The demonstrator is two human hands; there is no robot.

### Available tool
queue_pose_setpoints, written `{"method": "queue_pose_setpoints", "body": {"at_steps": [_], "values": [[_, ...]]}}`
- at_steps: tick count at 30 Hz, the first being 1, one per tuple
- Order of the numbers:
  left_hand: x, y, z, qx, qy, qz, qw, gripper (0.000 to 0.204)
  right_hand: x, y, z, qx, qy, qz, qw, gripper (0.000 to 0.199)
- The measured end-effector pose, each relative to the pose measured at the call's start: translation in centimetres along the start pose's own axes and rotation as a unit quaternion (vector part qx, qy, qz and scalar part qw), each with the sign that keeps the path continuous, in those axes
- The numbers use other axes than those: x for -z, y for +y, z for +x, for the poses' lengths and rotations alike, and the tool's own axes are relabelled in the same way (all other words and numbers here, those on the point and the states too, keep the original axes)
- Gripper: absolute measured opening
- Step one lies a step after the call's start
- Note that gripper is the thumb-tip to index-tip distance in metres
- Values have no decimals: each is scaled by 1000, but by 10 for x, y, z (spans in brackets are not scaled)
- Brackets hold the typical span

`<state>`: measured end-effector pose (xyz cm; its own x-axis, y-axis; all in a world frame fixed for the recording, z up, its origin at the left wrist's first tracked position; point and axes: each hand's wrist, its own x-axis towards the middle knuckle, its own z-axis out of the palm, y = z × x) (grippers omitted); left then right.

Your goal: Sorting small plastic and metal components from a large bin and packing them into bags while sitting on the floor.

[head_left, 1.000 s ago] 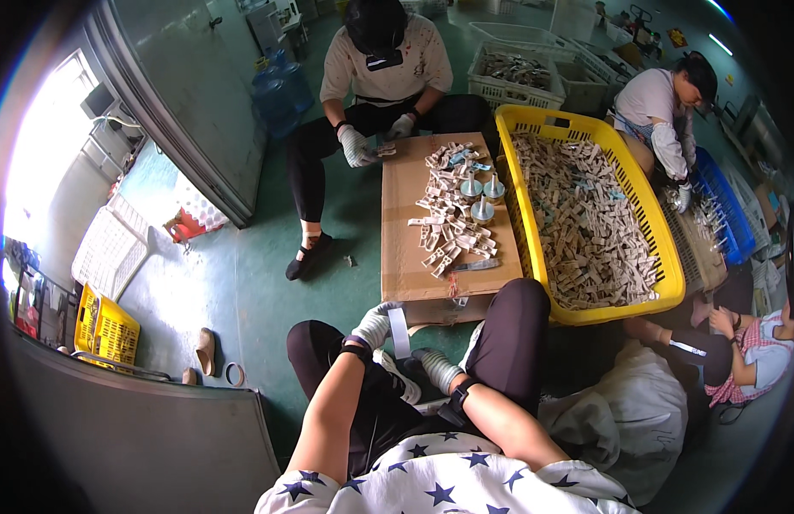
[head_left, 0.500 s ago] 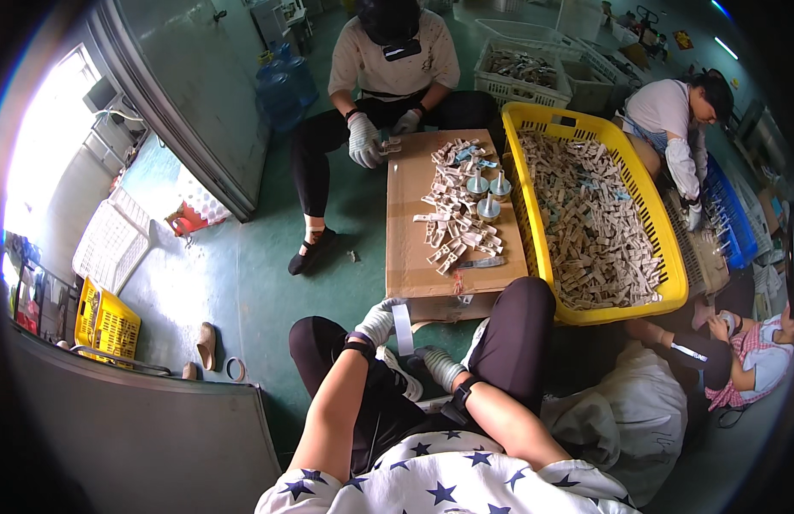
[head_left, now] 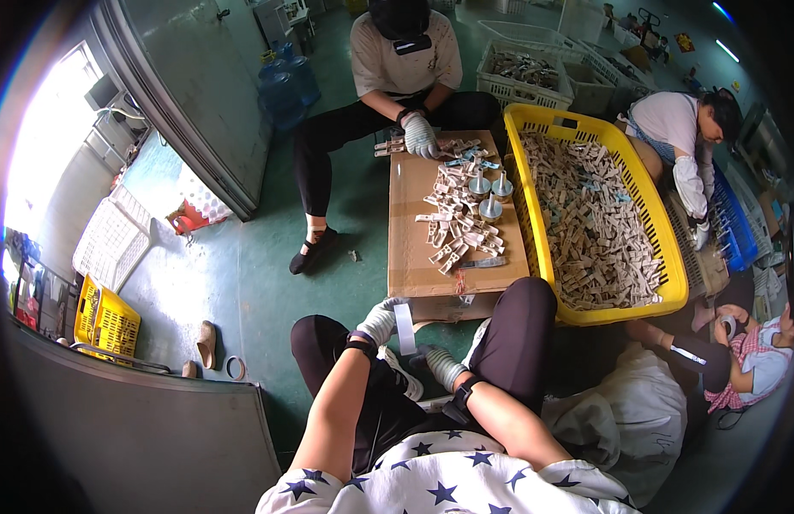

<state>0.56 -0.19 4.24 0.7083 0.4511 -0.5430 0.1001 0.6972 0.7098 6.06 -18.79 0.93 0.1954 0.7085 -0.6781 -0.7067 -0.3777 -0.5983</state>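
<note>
My left hand [head_left: 380, 322], in a pale knit glove, is closed on a narrow white strip [head_left: 404, 329] just in front of the cardboard box. The strip hangs down towards my right hand [head_left: 443, 367], which wears a striped glove with dark fingertips. Its fingers are bent together near the strip's lower end; whatever they hold is hidden. On the cardboard box [head_left: 411, 257] lies a heap of beige clothespins [head_left: 452, 224], a few of them blue. Beside them stand three round metal pieces with upright spouts [head_left: 491, 207] and a flat knife-like blade [head_left: 483, 263].
To the right stands a yellow basket [head_left: 534, 224] full of clothespins. A gloved co-worker [head_left: 405, 64] sits across the box, and two more people work at the right. A white sack [head_left: 624, 420] lies by my right knee. Slippers [head_left: 206, 345] and a ring [head_left: 235, 368] lie on the floor.
The co-worker opposite has shifted right and reaches over the box's far edge into the clothespins; several lie at the far left corner. My hands and the strip have hardly moved.
</note>
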Motion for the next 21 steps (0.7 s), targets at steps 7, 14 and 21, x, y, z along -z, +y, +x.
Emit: {"method": "queue_pose_setpoints", "body": {"at_steps": [7,14,21], "values": [[-1,0,0,4,6,-6,1000,10,7,8,10,40,4,-64,997,37],[2,-2,0,1,6,7,1000,11,3,5,5,39,6,-80,996,37],[1,-2,1,-10,-8,9,1000,12,6,5,6,30,11,-74,997,37]]}}
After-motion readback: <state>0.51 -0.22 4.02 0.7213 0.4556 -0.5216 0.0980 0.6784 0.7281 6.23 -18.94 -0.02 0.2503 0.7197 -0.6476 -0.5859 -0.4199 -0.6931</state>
